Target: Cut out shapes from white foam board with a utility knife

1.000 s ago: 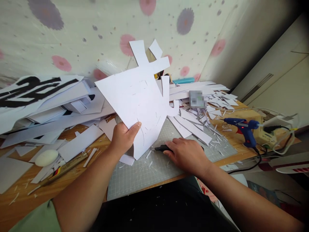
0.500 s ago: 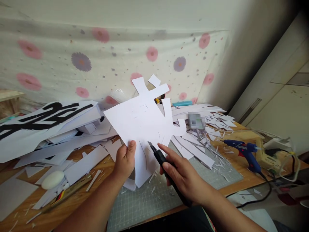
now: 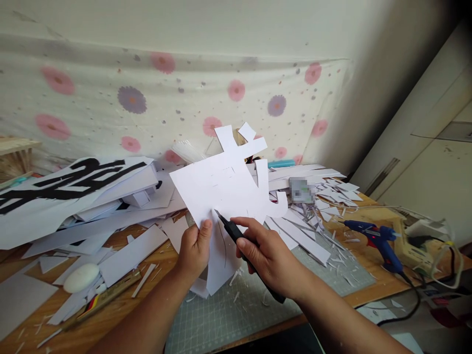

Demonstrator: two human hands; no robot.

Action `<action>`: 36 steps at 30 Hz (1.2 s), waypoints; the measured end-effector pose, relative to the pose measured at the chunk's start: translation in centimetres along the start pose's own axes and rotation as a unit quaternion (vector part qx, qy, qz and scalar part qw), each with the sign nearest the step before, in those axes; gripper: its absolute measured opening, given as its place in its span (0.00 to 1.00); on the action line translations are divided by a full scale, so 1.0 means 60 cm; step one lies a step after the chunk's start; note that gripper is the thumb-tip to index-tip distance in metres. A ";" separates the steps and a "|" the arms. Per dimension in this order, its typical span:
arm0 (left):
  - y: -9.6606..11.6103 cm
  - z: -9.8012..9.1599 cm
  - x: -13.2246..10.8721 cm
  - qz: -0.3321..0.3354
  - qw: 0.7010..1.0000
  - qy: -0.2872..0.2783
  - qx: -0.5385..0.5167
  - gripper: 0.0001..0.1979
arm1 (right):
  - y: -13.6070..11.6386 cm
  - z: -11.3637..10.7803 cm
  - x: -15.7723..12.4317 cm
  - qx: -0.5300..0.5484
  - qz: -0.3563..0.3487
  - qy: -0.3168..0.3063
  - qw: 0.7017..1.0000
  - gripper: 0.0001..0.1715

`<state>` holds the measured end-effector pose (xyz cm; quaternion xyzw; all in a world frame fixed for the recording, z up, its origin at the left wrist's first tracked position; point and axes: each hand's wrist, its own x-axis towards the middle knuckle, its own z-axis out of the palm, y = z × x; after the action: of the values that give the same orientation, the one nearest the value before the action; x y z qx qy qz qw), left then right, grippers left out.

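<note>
A white sheet (image 3: 228, 189), partly cut into a shape with strips and a hook along its far and right edges, is tilted up above the green cutting mat (image 3: 210, 322). My left hand (image 3: 195, 248) pinches its near left edge, thumb on top. Faint pencil-like lines and slits mark its face. In my right hand (image 3: 265, 253) is a black utility knife (image 3: 239, 238), forefinger stretched along the handle. The blade tip is at the sheet's surface, just right of my left thumb; whether it touches I cannot tell.
White offcuts (image 3: 302, 241) and slivers litter the mat and table. A blue glue gun (image 3: 376, 236) with a cord lies at right. On the left are a sheet with black strokes (image 3: 70, 182), a white oval object (image 3: 81, 278) and a ruler (image 3: 106, 297).
The knife tip has moved left and slightly up across the sheet, closer to my left thumb. The whole view has shifted a little; my left hand keeps its hold.
</note>
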<state>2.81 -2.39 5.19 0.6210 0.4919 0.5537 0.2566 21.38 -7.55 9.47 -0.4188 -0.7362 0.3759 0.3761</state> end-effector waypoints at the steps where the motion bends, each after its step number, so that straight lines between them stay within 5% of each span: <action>1: 0.000 0.000 0.000 0.003 1.000 -0.002 0.001 0.31 | 0.000 0.000 0.000 0.000 0.000 0.001 1.000 0.21; 23: 0.006 -0.007 0.004 0.052 0.998 0.001 0.031 0.29 | 0.005 0.018 0.002 0.003 0.044 0.011 0.999 0.20; 36: 0.003 -0.009 0.005 0.027 0.999 0.026 0.027 0.29 | 0.014 0.030 -0.006 0.004 0.057 0.005 0.998 0.20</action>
<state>2.32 -2.33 5.59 0.6261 0.4960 0.5629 0.2124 20.21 -7.98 7.84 -0.4608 -0.7076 0.3974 0.3592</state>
